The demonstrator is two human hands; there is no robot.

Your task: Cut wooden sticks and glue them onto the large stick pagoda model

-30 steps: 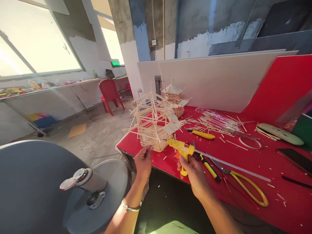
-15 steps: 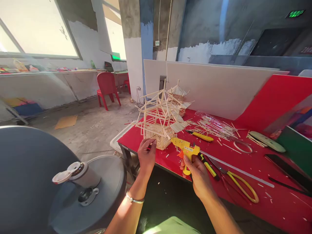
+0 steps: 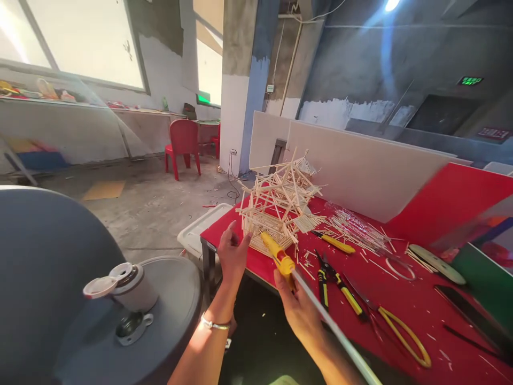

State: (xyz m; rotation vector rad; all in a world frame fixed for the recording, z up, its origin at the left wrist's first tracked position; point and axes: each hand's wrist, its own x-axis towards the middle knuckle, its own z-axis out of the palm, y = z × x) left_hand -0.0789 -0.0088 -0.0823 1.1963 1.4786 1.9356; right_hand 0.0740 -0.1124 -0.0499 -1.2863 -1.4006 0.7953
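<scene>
My right hand (image 3: pixel 297 307) grips a yellow hot glue gun (image 3: pixel 280 259) by its handle. A long whitish glue stick (image 3: pixel 334 326) runs out of the gun's back towards me. The nozzle points at the lower front of a pavilion model (image 3: pixel 267 216) built of thin wooden sticks, close to its base; whether it touches cannot be made out. Just left of the model's front corner is my left hand (image 3: pixel 231 259), thumb and fingers apart, with nothing visible between them. A second stick model (image 3: pixel 306 167) with a slatted roof stands behind, partly hidden.
On the red table (image 3: pixel 401 299) lie pliers (image 3: pixel 328 270), scissors (image 3: pixel 404 334), a yellow utility knife (image 3: pixel 334 243), loose sticks (image 3: pixel 356 230) in clear wrapping and a roll of tape (image 3: pixel 401 268). A grey stool (image 3: pixel 176 289) at left carries an open-lidded cup (image 3: pixel 136 289).
The glue gun has swung left to point into the model, its glue stick now angled towards me. My left hand has shifted slightly left and its fingers have spread. The view has turned a little.
</scene>
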